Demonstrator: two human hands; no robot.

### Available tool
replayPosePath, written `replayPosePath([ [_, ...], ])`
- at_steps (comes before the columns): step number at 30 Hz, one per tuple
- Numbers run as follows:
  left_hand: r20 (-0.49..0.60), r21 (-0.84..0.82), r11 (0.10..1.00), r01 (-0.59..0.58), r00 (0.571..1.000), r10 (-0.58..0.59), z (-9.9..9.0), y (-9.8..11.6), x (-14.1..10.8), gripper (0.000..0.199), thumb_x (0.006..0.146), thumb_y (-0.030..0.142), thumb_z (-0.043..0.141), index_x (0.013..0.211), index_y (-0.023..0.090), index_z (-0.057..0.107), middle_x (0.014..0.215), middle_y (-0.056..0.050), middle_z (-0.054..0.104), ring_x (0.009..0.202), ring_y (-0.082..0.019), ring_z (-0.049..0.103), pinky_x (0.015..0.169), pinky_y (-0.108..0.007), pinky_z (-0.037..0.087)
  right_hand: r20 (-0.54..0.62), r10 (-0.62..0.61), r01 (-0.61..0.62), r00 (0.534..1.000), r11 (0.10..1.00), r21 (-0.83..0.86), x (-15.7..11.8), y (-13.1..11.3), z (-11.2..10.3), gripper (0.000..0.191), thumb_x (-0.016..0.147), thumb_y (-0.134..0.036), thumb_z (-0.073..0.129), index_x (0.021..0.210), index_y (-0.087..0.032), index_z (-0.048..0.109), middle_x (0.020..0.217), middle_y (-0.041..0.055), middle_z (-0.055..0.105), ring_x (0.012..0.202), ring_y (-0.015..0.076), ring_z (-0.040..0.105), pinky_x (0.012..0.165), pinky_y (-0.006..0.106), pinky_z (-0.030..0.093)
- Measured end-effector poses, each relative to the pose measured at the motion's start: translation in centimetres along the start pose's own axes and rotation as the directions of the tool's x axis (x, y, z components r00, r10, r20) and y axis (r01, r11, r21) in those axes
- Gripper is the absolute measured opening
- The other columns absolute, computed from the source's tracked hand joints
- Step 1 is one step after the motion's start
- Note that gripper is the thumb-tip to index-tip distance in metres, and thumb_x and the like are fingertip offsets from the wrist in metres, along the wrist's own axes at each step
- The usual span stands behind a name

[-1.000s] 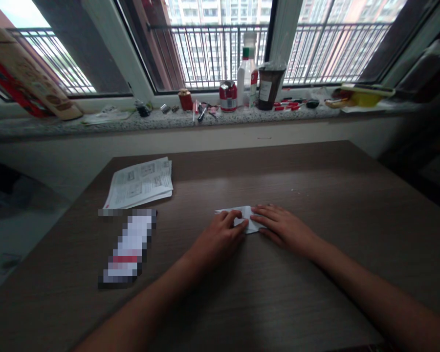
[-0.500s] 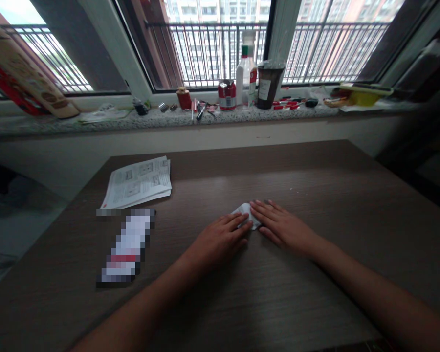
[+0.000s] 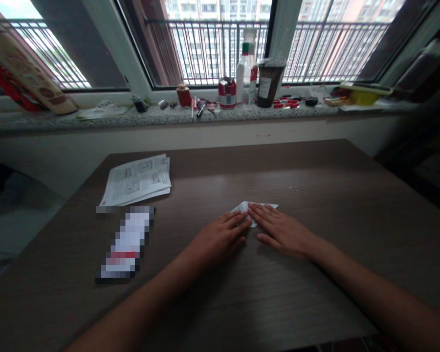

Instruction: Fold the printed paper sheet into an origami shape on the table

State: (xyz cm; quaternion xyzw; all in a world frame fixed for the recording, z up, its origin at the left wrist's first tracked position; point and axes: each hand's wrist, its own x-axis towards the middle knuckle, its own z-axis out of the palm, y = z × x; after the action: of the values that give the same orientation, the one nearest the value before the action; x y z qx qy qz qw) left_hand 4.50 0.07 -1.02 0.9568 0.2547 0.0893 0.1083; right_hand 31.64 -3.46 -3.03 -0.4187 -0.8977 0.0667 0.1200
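A small piece of folded white paper (image 3: 244,206) lies on the brown table (image 3: 300,303) under my fingers. My left hand (image 3: 220,238) rests on its left side, palm down with the fingers stretched out. From the right, my right hand (image 3: 280,230) lies flat across the paper, fingers extended and thumb apart. A pointed white corner shows beyond the right fingers. Much of the paper is hidden beneath both hands.
Printed sheets (image 3: 137,181) lie at the table's back left, with a blurred-out phone (image 3: 126,244) nearer me. On the windowsill (image 3: 110,120) stand a red can (image 3: 227,93), a bottle (image 3: 245,73), a dark cup (image 3: 269,85) and a yellow container (image 3: 364,97).
A pointed corner of the paper now shows past my right fingers, where none was visible before. My right hand has shifted slightly; the left has stayed nearly in place.
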Motion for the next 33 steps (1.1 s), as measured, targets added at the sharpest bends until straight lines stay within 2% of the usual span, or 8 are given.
replayPosePath([
  [6, 0.03, -0.023, 1.0, 0.003, 1.0, -0.003, 0.1, -0.4, -0.3, 0.052, 0.11, 0.037, 0.045, 0.16, 0.026, 0.037, 0.167, -0.007, 0.036, 0.155, -0.024, 0.031, 0.125, -0.045, 0.031, -0.08, 0.12, -0.124, 0.989, 0.992, -0.036, -0.7, 2.2, -0.1, 0.075, 0.108, -0.048, 0.044, 0.167, -0.03, 0.001, 0.171, 0.0053, 0.018, 0.155, 0.0274, 0.028, 0.127, 0.049, 0.031],
  [10, 0.032, -0.009, 1.0, -0.002, 0.999, 0.002, 0.0, -0.4, -0.3, 0.053, 0.11, 0.038, 0.046, 0.161, 0.026, 0.036, 0.167, -0.007, 0.036, 0.156, -0.024, 0.03, 0.125, -0.043, 0.031, -0.094, 0.192, -0.199, 0.977, 0.977, -0.075, -1.1, 3.6, 0.0, 0.074, 0.109, -0.049, 0.039, 0.167, -0.029, -0.001, 0.17, 0.0079, 0.021, 0.155, 0.0272, 0.028, 0.126, 0.051, 0.031],
  [16, 0.012, 0.028, 1.0, -0.013, 1.0, 0.012, -0.1, -0.3, -0.5, 0.056, 0.11, 0.046, 0.044, 0.161, 0.027, 0.035, 0.168, -0.007, 0.034, 0.155, -0.026, 0.031, 0.125, -0.043, 0.031, -0.123, 0.212, -0.224, 0.969, 0.97, -0.093, -1.0, 3.2, -0.5, 0.072, 0.109, -0.051, 0.038, 0.168, -0.026, 0.004, 0.169, 0.0096, 0.026, 0.155, 0.0279, 0.028, 0.126, 0.053, 0.029],
  [19, 0.026, 0.033, 0.999, -0.023, 0.999, 0.022, 0.0, -0.3, -0.6, 0.06, 0.11, 0.05, 0.042, 0.163, 0.026, 0.03, 0.169, -0.008, 0.03, 0.157, -0.026, 0.027, 0.126, -0.044, 0.029, -0.147, 0.185, -0.203, 0.972, 0.972, -0.117, -0.3, 2.5, -1.2, 0.074, 0.108, -0.05, 0.04, 0.168, -0.026, 0.003, 0.17, 0.0087, 0.022, 0.157, 0.0279, 0.024, 0.127, 0.053, 0.026],
  [24, 0.034, 0.022, 0.998, -0.059, 0.998, 0.058, 0.3, -0.4, -0.6, 0.064, 0.11, 0.053, 0.04, 0.165, 0.025, 0.025, 0.17, -0.008, 0.027, 0.158, -0.026, 0.024, 0.128, -0.044, 0.025, -0.113, 0.067, -0.075, 0.991, 0.994, -0.073, 1.4, 1.1, -1.2, 0.07, 0.11, -0.041, 0.04, 0.168, -0.026, 0.004, 0.171, 0.0062, 0.019, 0.157, 0.0242, 0.021, 0.128, 0.048, 0.026],
  [28, 0.024, 0.014, 0.998, -0.058, 0.998, 0.058, 0.1, -0.6, -0.4, 0.059, 0.11, 0.049, 0.04, 0.164, 0.026, 0.029, 0.168, -0.007, 0.032, 0.156, -0.026, 0.029, 0.126, -0.045, 0.028, -0.069, 0.021, -0.021, 0.997, 1.0, -0.007, 2.0, 0.9, -0.2, 0.066, 0.11, -0.034, 0.039, 0.167, -0.029, 0.007, 0.171, 0.0034, 0.02, 0.157, 0.0223, 0.024, 0.128, 0.046, 0.028],
  [33, -0.007, 0.013, 1.0, -0.007, 1.0, 0.007, -0.1, -0.4, 0.2, 0.052, 0.11, 0.046, 0.04, 0.158, 0.024, 0.041, 0.161, -0.009, 0.045, 0.147, -0.027, 0.043, 0.12, -0.045, 0.036, -0.044, 0.03, -0.03, 0.999, 1.0, 0.0, 2.0, 1.1, 0.1, 0.063, 0.109, -0.032, 0.04, 0.167, -0.029, 0.015, 0.17, 0.003, 0.025, 0.155, 0.0223, 0.028, 0.128, 0.047, 0.029],
])
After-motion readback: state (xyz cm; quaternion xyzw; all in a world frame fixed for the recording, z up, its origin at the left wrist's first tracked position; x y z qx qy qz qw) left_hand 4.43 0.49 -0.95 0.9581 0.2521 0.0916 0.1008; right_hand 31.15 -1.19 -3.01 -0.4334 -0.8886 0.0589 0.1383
